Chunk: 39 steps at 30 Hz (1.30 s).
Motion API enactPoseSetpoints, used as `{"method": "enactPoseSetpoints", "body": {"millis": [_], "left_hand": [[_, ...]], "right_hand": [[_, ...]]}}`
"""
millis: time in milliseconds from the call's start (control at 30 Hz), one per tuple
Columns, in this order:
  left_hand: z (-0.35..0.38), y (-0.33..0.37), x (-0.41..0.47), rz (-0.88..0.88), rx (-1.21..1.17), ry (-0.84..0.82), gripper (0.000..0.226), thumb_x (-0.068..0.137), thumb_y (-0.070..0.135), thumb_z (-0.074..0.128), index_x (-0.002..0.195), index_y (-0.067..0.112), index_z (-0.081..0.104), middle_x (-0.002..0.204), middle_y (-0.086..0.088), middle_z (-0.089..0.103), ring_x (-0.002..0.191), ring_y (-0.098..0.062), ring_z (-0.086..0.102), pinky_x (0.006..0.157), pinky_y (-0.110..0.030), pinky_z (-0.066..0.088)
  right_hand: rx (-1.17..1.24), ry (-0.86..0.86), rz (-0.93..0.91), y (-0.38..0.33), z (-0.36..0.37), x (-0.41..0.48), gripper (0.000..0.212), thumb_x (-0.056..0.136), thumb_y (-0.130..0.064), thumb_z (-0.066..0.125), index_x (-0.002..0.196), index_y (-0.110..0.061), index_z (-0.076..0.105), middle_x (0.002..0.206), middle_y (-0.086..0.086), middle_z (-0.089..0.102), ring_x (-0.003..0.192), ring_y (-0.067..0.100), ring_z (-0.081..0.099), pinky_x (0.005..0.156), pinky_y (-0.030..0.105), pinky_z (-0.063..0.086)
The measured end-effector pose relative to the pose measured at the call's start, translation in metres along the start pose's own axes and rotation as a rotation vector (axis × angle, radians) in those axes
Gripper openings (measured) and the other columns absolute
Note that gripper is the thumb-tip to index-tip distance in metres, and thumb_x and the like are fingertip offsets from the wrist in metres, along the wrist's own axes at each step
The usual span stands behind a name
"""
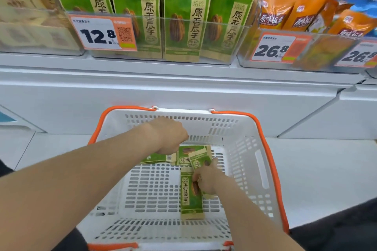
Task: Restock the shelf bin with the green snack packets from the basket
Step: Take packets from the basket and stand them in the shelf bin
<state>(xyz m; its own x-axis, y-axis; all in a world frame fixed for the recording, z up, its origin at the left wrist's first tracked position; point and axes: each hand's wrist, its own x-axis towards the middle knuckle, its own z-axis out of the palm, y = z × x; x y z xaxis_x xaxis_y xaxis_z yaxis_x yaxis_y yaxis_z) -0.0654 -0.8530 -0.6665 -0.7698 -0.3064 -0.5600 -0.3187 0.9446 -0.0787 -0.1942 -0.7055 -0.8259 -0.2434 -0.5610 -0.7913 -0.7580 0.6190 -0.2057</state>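
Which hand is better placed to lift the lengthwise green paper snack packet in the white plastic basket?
Right: the right hand touches the lengthwise green packet; the left hand is over other packets at the white basket's far wall.

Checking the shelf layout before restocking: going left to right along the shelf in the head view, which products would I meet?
On the shelf: brown boxes → green snack packets → orange packets.

Bright, even, diffuse lighting with faint shadows. Wide-angle distortion bends the shelf (183, 71) edge toward the frame's sides; upper left and right corners appear soft and blurred.
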Motion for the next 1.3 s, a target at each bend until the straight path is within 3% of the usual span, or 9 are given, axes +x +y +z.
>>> {"method": "enactPoseSetpoints", "body": {"millis": [67, 167, 367, 633, 833, 967, 1067, 1200, 1300], "left_hand": [[0.001, -0.003, 0.0, -0.008, -0.011, 0.005, 0.014, 0.104, 0.015, 0.043, 0.094, 0.016, 0.054, 0.078, 0.002, 0.048, 0.072, -0.021, 0.057, 0.07, -0.04, 0.055], [0.0, -0.005, -0.005, -0.02, -0.035, -0.014, 0.018, 0.104, 0.015, 0.043, 0.09, 0.018, 0.054, 0.078, 0.003, 0.05, 0.074, -0.022, 0.057, 0.07, -0.039, 0.054], [-0.001, -0.006, -0.018, -0.051, -0.034, -0.023, 0.015, 0.105, 0.014, 0.044, 0.103, 0.017, 0.059, 0.089, 0.001, 0.06, 0.086, -0.025, 0.064, 0.077, -0.041, 0.058], [-0.017, -0.024, -0.051, -0.079, -0.149, 0.11, 0.049, 0.099, 0.033, 0.07, 0.144, 0.023, 0.052, 0.132, -0.002, 0.065, 0.119, -0.028, 0.062, 0.097, -0.042, 0.05], [-0.046, -0.034, -0.077, -0.063, -0.465, 0.268, 0.009, 0.099, 0.042, 0.068, 0.102, 0.034, 0.07, 0.09, 0.008, 0.069, 0.091, -0.019, 0.062, 0.083, -0.039, 0.048], [-0.069, -0.049, -0.091, -0.03, -0.71, 0.507, 0.012, 0.101, 0.037, 0.067, 0.095, 0.029, 0.073, 0.08, 0.005, 0.07, 0.077, -0.017, 0.067, 0.076, -0.044, 0.057], [-0.089, -0.05, -0.101, 0.008, -1.065, 0.717, 0.015, 0.103, 0.03, 0.068, 0.096, 0.023, 0.079, 0.079, 0.008, 0.074, 0.073, -0.01, 0.068, 0.071, -0.032, 0.055], [-0.121, -0.042, -0.111, 0.049, -1.492, 0.922, 0.018, 0.104, 0.02, 0.065, 0.113, 0.013, 0.08, 0.101, -0.009, 0.081, 0.091, -0.028, 0.078, 0.077, -0.043, 0.065], [-0.142, -0.037, -0.115, 0.05, -1.57, 1.025, 0.019, 0.102, 0.019, 0.069, 0.116, 0.011, 0.079, 0.103, -0.009, 0.082, 0.097, -0.032, 0.079, 0.084, -0.048, 0.066]], "right_hand": [[0.025, 0.1, -0.072, 0.001, 0.001, 0.002, 0.042, 0.095, -0.014, 0.061, 0.137, -0.015, 0.061, 0.132, 0.005, 0.037, 0.107, 0.027, 0.058, 0.09, 0.03, 0.045], [-0.045, 0.106, -0.135, -0.007, 0.0, -0.014, 0.028, 0.09, 0.006, 0.06, 0.101, -0.02, 0.061, 0.131, 0.006, 0.027, 0.078, 0.019, 0.059, 0.08, 0.036, 0.051], [0.062, 0.171, -0.243, -0.023, -0.022, -0.039, 0.052, 0.087, 0.001, 0.068, 0.119, -0.024, 0.037, 0.093, -0.001, 0.054, 0.078, 0.016, 0.055, 0.059, 0.033, 0.046], [0.253, 0.432, -0.424, -0.063, -0.093, -0.103, 0.03, 0.083, -0.012, 0.085, 0.107, -0.029, 0.077, 0.086, -0.016, 0.071, 0.084, 0.009, 0.071, 0.078, 0.034, 0.064], [0.401, 0.689, -0.554, -0.084, -0.131, -0.157, 0.022, 0.083, -0.01, 0.082, 0.094, -0.029, 0.08, 0.081, -0.014, 0.077, 0.079, -0.001, 0.07, 0.083, 0.023, 0.058], [0.6, 0.957, -0.557, -0.085, -0.153, -0.184, 0.045, 0.085, -0.024, 0.084, 0.125, -0.031, 0.066, 0.108, -0.016, 0.07, 0.102, 0.004, 0.065, 0.092, 0.026, 0.052], [0.943, 0.893, -0.556, -0.086, -0.173, -0.203, 0.072, 0.084, -0.029, 0.086, 0.141, -0.038, 0.042, 0.124, -0.019, 0.057, 0.114, 0.011, 0.061, 0.096, 0.044, 0.056], [1.083, 0.808, -0.661, -0.096, -0.207, -0.227, 0.035, 0.088, -0.013, 0.082, 0.117, -0.019, 0.064, 0.113, -0.004, 0.075, 0.11, 0.017, 0.07, 0.105, 0.048, 0.054], [1.167, 0.796, -0.789, -0.111, -0.228, -0.242, 0.038, 0.091, -0.004, 0.077, 0.12, -0.016, 0.054, 0.108, 0.002, 0.077, 0.1, 0.014, 0.075, 0.093, 0.045, 0.061]]}}
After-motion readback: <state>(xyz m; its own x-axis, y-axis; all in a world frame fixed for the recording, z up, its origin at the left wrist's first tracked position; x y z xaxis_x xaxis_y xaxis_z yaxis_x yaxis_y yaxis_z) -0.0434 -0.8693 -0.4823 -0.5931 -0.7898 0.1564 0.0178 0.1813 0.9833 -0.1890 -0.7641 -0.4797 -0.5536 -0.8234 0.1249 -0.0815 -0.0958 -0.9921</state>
